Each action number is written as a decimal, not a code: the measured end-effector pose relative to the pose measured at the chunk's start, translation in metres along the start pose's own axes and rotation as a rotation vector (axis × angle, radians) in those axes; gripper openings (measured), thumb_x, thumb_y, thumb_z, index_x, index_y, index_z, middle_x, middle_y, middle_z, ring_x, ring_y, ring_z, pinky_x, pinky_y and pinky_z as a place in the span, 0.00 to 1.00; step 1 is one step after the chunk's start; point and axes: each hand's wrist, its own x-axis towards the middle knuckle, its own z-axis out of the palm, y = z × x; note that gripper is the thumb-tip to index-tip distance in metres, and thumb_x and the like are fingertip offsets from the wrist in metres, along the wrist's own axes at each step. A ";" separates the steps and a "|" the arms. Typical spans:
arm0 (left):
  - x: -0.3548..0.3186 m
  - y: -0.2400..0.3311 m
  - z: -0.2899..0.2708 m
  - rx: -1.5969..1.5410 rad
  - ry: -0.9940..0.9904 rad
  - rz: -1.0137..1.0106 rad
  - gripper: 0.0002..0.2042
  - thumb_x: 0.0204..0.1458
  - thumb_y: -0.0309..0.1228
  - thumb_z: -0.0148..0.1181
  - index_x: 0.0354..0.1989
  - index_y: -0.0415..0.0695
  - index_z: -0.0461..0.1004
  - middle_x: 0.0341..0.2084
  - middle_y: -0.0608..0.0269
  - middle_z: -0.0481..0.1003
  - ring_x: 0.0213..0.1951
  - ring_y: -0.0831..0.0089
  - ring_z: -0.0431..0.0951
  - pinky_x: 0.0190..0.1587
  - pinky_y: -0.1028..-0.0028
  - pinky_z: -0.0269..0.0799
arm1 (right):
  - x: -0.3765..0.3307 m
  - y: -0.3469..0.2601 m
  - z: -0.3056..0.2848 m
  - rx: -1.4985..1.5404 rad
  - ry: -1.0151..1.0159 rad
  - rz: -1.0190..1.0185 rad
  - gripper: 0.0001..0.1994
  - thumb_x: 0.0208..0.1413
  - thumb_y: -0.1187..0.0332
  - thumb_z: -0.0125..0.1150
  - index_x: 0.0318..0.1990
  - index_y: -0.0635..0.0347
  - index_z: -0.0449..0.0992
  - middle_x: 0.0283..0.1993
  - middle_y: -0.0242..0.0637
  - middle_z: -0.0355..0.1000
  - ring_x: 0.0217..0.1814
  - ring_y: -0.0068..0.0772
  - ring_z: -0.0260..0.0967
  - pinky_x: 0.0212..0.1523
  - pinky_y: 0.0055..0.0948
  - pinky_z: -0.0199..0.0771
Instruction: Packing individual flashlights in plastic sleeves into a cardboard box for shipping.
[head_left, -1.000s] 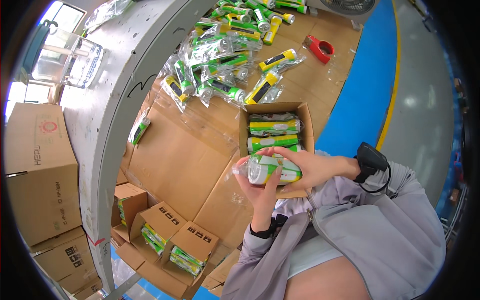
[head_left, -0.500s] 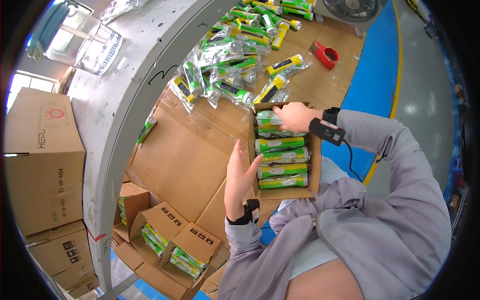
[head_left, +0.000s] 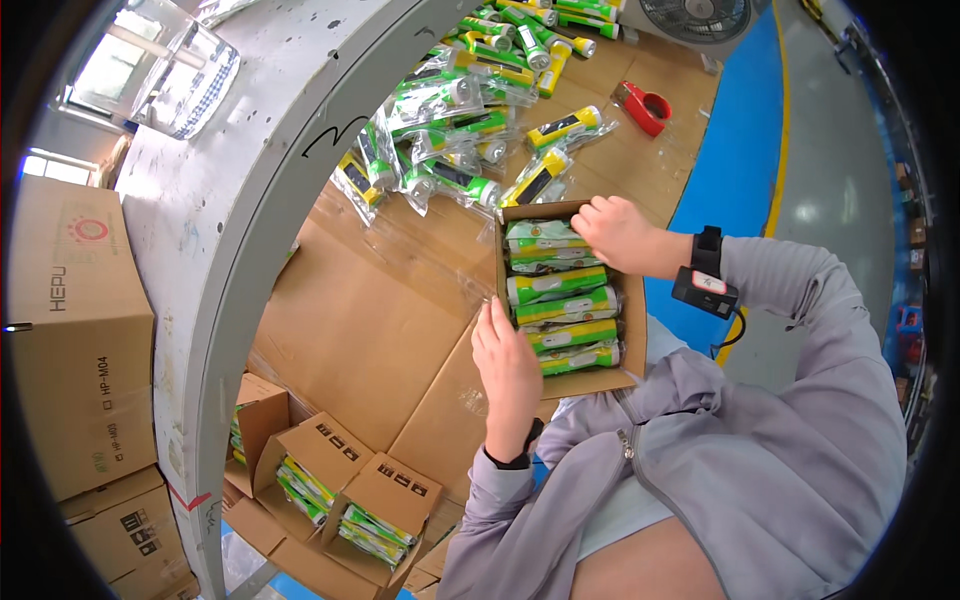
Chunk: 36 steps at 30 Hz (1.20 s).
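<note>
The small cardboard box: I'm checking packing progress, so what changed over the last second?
The bagged green-and-yellow flashlight held in both hands a second ago now lies in the small open cardboard box. The right hand rests at its far end, and the left hand steadies its left wall. The loose flashlight pile is unchanged.

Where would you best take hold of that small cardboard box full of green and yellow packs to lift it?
Probably by its two long side walls, from left and right. The box is open on top and filled with packs lying crosswise. The left hand already rests at the left wall, while the right hand is at the far end.
</note>
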 end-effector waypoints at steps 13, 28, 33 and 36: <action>0.084 0.048 0.126 0.392 -0.422 0.159 0.19 0.44 0.31 0.51 0.46 0.38 0.65 0.43 0.55 0.69 0.48 0.62 0.68 0.48 0.53 0.62 | 0.018 0.036 0.002 0.114 -0.212 -0.188 0.03 0.34 0.73 0.59 0.22 0.59 0.77 0.25 0.41 0.73 0.32 0.41 0.74 0.34 0.31 0.73; 0.076 0.064 0.143 0.526 -0.547 0.045 0.21 0.45 0.36 0.55 0.49 0.44 0.68 0.49 0.53 0.67 0.54 0.58 0.64 0.50 0.65 0.65 | 0.030 0.010 0.024 0.153 -0.257 -0.158 0.05 0.37 0.72 0.58 0.24 0.59 0.78 0.28 0.40 0.75 0.35 0.39 0.75 0.35 0.30 0.75; 0.059 0.065 0.134 0.486 -0.261 0.183 0.19 0.47 0.36 0.52 0.46 0.39 0.71 0.49 0.44 0.68 0.53 0.51 0.66 0.46 0.65 0.70 | 0.036 0.004 0.038 0.140 -0.223 -0.175 0.05 0.38 0.70 0.57 0.22 0.58 0.78 0.25 0.38 0.74 0.32 0.38 0.75 0.33 0.31 0.75; 0.091 0.076 0.087 0.156 -0.801 -0.029 0.15 0.49 0.35 0.50 0.38 0.37 0.75 0.41 0.42 0.72 0.46 0.54 0.73 0.43 0.65 0.72 | 0.033 0.006 0.054 0.149 -0.185 -0.124 0.05 0.38 0.70 0.57 0.22 0.59 0.78 0.25 0.39 0.74 0.32 0.38 0.75 0.33 0.32 0.75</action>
